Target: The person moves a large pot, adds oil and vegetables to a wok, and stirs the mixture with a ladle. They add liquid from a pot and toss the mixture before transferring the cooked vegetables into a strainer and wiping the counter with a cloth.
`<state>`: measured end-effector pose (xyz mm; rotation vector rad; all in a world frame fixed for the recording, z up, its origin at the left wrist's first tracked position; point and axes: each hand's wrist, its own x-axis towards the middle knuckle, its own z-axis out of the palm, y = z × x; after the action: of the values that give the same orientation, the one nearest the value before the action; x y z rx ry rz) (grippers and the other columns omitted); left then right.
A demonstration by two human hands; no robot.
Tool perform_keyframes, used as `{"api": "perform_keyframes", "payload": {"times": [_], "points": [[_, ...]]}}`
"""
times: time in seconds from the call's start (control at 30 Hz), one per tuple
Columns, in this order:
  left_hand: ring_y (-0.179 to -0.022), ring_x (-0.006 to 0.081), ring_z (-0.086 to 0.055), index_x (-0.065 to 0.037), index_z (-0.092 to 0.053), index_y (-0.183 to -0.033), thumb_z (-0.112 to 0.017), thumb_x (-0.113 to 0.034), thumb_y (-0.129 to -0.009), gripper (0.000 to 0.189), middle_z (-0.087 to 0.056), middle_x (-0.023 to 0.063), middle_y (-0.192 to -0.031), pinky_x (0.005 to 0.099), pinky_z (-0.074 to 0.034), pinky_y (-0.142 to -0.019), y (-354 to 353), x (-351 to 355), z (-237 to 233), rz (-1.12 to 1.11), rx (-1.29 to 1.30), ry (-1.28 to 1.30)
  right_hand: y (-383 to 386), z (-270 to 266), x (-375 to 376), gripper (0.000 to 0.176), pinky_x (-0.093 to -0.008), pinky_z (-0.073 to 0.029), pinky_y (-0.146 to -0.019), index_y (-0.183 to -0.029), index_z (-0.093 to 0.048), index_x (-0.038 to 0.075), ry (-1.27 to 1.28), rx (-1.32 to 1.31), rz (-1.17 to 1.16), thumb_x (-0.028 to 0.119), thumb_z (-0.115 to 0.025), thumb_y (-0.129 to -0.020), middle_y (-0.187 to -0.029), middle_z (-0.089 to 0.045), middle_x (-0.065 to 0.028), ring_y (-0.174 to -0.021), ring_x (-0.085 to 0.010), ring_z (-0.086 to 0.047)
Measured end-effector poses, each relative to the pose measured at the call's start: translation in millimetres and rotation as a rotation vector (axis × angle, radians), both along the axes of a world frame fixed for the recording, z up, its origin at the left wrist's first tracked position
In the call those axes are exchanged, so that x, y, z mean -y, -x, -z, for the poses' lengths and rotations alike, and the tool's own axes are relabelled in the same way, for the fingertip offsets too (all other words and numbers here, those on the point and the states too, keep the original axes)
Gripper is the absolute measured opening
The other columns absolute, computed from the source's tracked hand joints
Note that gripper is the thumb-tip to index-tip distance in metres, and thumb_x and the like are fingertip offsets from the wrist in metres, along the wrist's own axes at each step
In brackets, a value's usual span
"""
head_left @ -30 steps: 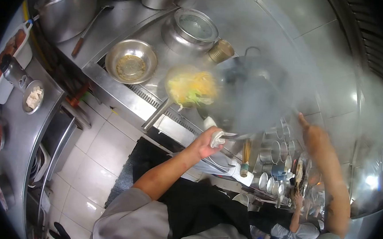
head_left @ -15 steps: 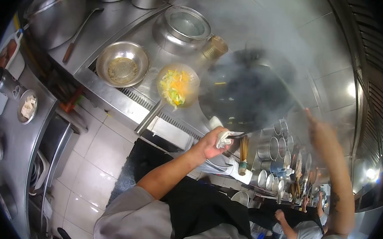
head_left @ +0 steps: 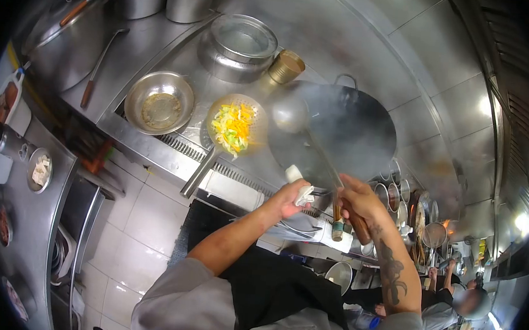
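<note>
Nearest me, my left hand point(head_left: 288, 200) is closed tight around a crumpled white cloth point(head_left: 303, 193), soft and bunched. The cloth is pressed against the near rim of the wok point(head_left: 358, 135), so the fingers meet fabric rather than metal. Just to its right, almost touching, my right hand point(head_left: 355, 199) is wrapped around the thin shaft of the ladle point(head_left: 289, 113). The fingers are curled fully round it and the shaft runs out from them, away and to the left.

The wok is wide, round and dark, matte with soot, and a thin haze hangs over its hollow. The ladle's rounded steel bowl sits over the wok's left edge, well apart from my fingers. There is open room inside the wok to the right of the ladle bowl.

Left of the wok, touching its edge, a perforated strainer point(head_left: 212, 138) holds shredded yellow and green vegetables point(head_left: 233, 127), its long handle pointing near-left. Further left sits a shallow steel bowl point(head_left: 139, 90), shiny with a stained bottom. Beyond them stand a squat lidded pot point(head_left: 214, 54) and a brass-coloured tin point(head_left: 285, 67) on the brushed steel counter point(head_left: 156, 41).
</note>
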<state>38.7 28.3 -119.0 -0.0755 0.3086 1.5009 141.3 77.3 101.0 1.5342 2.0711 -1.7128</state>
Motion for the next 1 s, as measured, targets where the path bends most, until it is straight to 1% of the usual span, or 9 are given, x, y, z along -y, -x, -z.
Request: {"api": "perform_keyframes", "payload": {"times": [0.07, 0.3, 0.4, 0.43, 0.5, 0.6, 0.73, 0.83, 1.0], "points": [[-0.066, 0.0197, -0.058, -0.008, -0.054, -0.090, -0.058, -0.021, -0.087, 0.014, -0.058, 0.0053, -0.076, 0.0323, -0.047, -0.051, -2, -4, 5, 0.004, 0.012, 0.014, -3, -23, 13, 0.050, -0.0252, -0.043, -0.045, -0.142, -0.037, 0.006, 0.117, -0.036, 0.030, 0.010, -0.050, -0.094, -0.068, -0.053, -0.0026, -0.048, -0.0114, -0.050], [-0.066, 0.0188, -0.059, -0.009, -0.054, -0.088, -0.058, -0.021, -0.087, 0.012, -0.058, 0.0051, -0.076, 0.0304, -0.046, -0.050, 3, -10, 3, 0.018, 0.040, 0.024, -49, 6, -18, 0.048, -0.0251, -0.043, -0.042, -0.141, -0.041, 0.014, -0.301, 0.101, 0.024, 0.008, -0.049, -0.094, -0.065, -0.052, -0.0021, -0.045, -0.0111, -0.049], [-0.067, 0.0185, -0.060, -0.009, -0.054, -0.088, -0.057, -0.022, -0.088, 0.013, -0.058, 0.0048, -0.076, 0.0301, -0.046, -0.050, 1, -12, 9, 0.030, 0.049, 0.011, -47, 29, -14, 0.049, -0.0255, -0.043, -0.042, -0.142, -0.040, 0.014, -0.174, 0.035, -0.008, 0.007, -0.049, -0.094, -0.066, -0.052, -0.0025, -0.045, -0.0113, -0.049], [-0.067, 0.0183, -0.060, -0.009, -0.054, -0.088, -0.056, -0.022, -0.088, 0.013, -0.059, 0.0046, -0.076, 0.0300, -0.046, -0.050, 0, -14, 11, 0.036, 0.052, 0.002, -39, 32, -2, 0.047, -0.0262, -0.042, -0.041, -0.139, -0.042, 0.008, -0.130, 0.035, 0.056, 0.009, -0.052, -0.093, -0.069, -0.056, -0.0022, -0.046, -0.0102, -0.051], [-0.068, 0.0181, -0.061, -0.010, -0.055, -0.088, -0.055, -0.022, -0.088, 0.013, -0.059, 0.0044, -0.076, 0.0304, -0.046, -0.050, 1, -12, 8, 0.055, 0.049, 0.007, -18, 13, 25, 0.050, -0.0252, -0.041, -0.042, -0.139, -0.041, 0.004, 0.111, -0.049, 0.073, 0.010, -0.055, -0.092, -0.071, -0.056, -0.0018, -0.047, -0.0098, -0.050], [-0.068, 0.0181, -0.061, -0.010, -0.055, -0.089, -0.056, -0.022, -0.088, 0.012, -0.059, 0.0041, -0.076, 0.0311, -0.046, -0.050, 1, -4, 2, 0.046, 0.033, 0.034, -14, 0, 38, 0.051, -0.0240, -0.041, -0.044, -0.138, -0.040, -0.001, 0.201, -0.152, 0.033, 0.011, -0.057, -0.092, -0.072, -0.056, -0.0024, -0.048, -0.0092, -0.050], [-0.066, 0.0193, -0.059, -0.010, -0.054, -0.091, -0.058, -0.021, -0.085, 0.012, -0.058, 0.0045, -0.077, 0.0319, -0.046, -0.049, -5, -9, 0, -0.059, -0.067, 0.098, -47, 23, 33, 0.047, -0.0229, -0.041, -0.046, -0.135, -0.041, -0.004, -0.409, -0.065, -0.068, 0.013, -0.056, -0.093, -0.072, -0.056, -0.0016, -0.049, -0.0078, -0.050], [-0.066, 0.0205, -0.058, -0.010, -0.053, -0.093, -0.059, -0.020, -0.083, 0.015, -0.058, 0.0051, -0.078, 0.0326, -0.046, -0.049, -5, -24, -4, -0.104, -0.237, 0.176, -92, 62, 3, 0.042, -0.0229, -0.040, -0.045, -0.132, -0.045, -0.003, -0.796, -0.229, -0.001, 0.013, -0.055, -0.094, -0.068, -0.055, 0.0002, -0.049, -0.0074, -0.049], [-0.060, 0.0227, -0.060, -0.005, -0.054, -0.098, -0.058, -0.017, -0.081, 0.021, -0.060, 0.0102, -0.081, 0.0354, -0.045, -0.042, -17, -63, -14, -0.152, -0.478, 0.340, -139, 42, -1, 0.026, -0.0217, -0.038, -0.040, -0.119, -0.050, -0.001, -0.466, -0.403, 0.275, 0.008, -0.048, -0.094, -0.064, -0.050, 0.0016, -0.043, -0.0067, -0.046]]}}
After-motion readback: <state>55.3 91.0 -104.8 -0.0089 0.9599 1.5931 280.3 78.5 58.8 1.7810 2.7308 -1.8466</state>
